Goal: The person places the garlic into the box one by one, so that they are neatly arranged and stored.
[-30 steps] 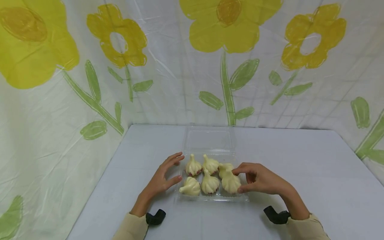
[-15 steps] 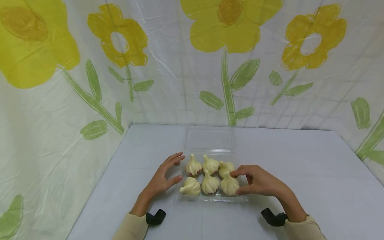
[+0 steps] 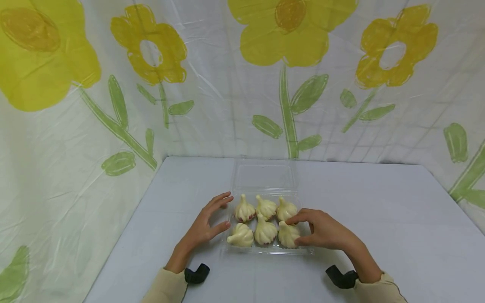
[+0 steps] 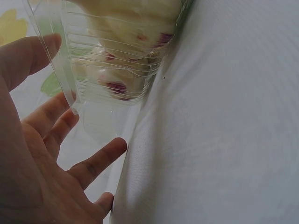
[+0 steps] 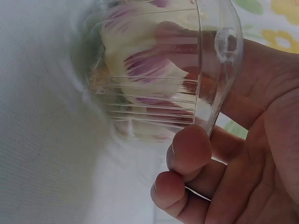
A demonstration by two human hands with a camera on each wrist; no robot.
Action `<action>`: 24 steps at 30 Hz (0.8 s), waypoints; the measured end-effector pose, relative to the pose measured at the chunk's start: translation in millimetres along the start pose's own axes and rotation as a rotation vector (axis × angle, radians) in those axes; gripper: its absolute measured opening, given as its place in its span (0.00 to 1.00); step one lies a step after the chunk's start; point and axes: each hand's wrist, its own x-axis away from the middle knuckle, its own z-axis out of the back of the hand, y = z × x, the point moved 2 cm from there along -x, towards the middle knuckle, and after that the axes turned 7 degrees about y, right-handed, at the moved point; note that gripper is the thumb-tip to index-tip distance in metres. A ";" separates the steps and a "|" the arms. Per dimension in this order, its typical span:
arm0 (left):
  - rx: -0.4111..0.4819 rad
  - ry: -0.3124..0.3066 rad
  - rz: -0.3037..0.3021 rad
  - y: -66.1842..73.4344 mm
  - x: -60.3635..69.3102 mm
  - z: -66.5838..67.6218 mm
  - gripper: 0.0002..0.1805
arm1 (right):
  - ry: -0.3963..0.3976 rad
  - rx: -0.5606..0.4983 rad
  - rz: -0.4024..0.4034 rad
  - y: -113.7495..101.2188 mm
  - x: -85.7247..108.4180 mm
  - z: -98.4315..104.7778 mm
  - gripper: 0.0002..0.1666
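Observation:
A clear plastic clamshell box [image 3: 261,251] lies open on the table, holding several pale garlic bulbs in a front and a back row. My right hand [image 3: 323,229] pinches the front-right garlic bulb [image 3: 289,235] between thumb and fingers, down inside the box. Purple streaks on that bulb [image 5: 145,65] show through the box wall in the right wrist view, where two fingers stay outside. At the box's left side, my left hand [image 3: 202,225] spreads its fingers, the thumb by the rim. In the left wrist view, the left fingers [image 4: 100,161] are spread and relaxed.
The box's transparent lid [image 3: 264,176] is folded back flat behind the bulbs. A white table [image 3: 363,193] extends on both sides. Behind it hangs a flowered curtain [image 3: 219,92]. Black wrist mounts [image 3: 197,274] sit at both wrists.
My right hand has shifted left and slightly down with the front-right garlic bulb, which now sits lower in the box. The back-right bulb shows more fully, its stem more upright. The left hand stays put.

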 end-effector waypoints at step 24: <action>0.015 -0.003 0.005 4.4 -1.2 0.8 0.36 | 0.244 0.026 0.047 3.5 1.4 19.7 0.23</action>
